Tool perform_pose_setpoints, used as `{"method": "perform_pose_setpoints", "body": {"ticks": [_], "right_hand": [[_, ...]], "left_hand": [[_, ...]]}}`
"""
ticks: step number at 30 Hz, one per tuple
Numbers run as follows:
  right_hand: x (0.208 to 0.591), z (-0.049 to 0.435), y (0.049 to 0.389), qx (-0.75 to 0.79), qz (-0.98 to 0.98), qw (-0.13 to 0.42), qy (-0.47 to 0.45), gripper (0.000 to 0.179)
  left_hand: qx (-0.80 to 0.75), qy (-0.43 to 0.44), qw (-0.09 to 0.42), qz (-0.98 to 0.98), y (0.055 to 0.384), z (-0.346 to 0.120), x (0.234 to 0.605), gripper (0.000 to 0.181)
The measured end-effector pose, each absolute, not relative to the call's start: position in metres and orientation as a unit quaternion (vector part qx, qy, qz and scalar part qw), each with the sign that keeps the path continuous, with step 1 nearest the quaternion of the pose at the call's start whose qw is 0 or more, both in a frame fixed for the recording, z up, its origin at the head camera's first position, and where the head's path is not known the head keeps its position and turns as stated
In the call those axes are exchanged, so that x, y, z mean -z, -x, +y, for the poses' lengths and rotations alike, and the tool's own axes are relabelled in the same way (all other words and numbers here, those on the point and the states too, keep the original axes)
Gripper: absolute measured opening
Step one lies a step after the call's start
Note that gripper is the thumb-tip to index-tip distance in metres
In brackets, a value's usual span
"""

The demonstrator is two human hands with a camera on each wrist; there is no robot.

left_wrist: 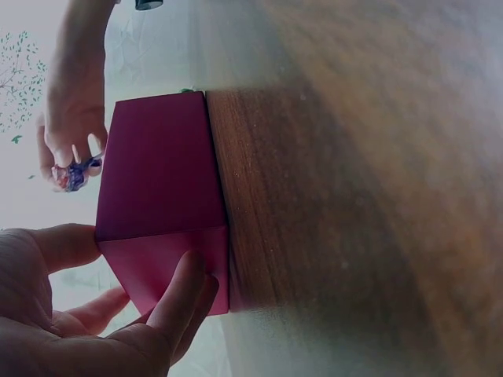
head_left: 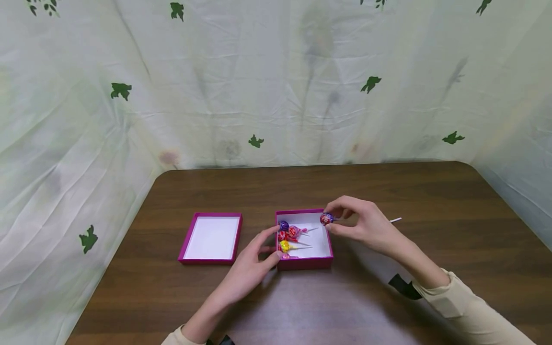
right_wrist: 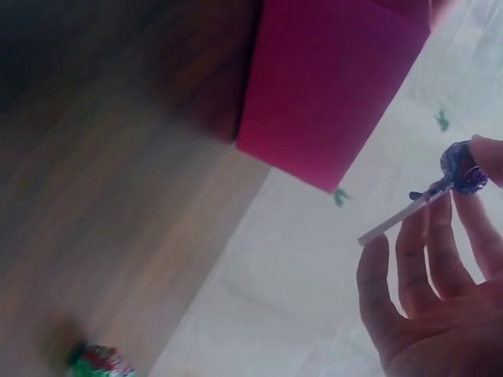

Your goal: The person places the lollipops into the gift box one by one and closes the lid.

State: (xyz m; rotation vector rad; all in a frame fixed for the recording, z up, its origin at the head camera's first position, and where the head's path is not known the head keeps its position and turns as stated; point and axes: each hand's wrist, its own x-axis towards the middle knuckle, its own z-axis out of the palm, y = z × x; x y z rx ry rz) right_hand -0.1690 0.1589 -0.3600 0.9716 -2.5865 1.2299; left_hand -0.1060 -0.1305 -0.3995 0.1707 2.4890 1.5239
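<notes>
My right hand (head_left: pixel 366 225) pinches a lollipop (head_left: pixel 327 219) by its blue-and-red wrapped head, over the right rim of an open magenta box (head_left: pixel 305 263). In the right wrist view the white stick of this lollipop (right_wrist: pixel 464 169) points back across the fingers. My left hand (head_left: pixel 250 266) holds the box at its left side, with the thumb near the front left corner. Several wrapped lollipops, among them a yellow one (head_left: pixel 284 246), lie inside along the left wall, sticks pointing right. The left fingers partly cover them.
A magenta lid (head_left: pixel 210 261) with a white inside lies left of the box on the brown wooden table (head_left: pixel 345 187). Right of the right hand, a white stick (head_left: pixel 395 220) shows. The right wrist view has a green-and-red wrapped lollipop (right_wrist: pixel 104 361) on the table. Patterned cloth hangs behind.
</notes>
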Motion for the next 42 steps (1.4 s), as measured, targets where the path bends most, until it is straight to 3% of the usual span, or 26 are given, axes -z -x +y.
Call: {"method": "perform_pose_setpoints", "body": {"ticks": [23,36,42], "right_hand": [[0.360,0.114,0.165,-0.465,-0.816,0.013,-0.344,0.027],[0.376,0.101,0.183,-0.363,-0.855,-0.054,-0.366,0.021],[0.383,0.099,0.188,-0.317,-0.866,-0.054,-0.384,0.019]], "left_hand": [[-0.517,-0.070,0.104,0.847,0.106,-0.131,0.400,0.056],[-0.517,-0.077,0.098,0.847,0.105,-0.130,0.400,0.056],[-0.517,-0.077,0.099,0.847,0.104,-0.130,0.399,0.056]]}}
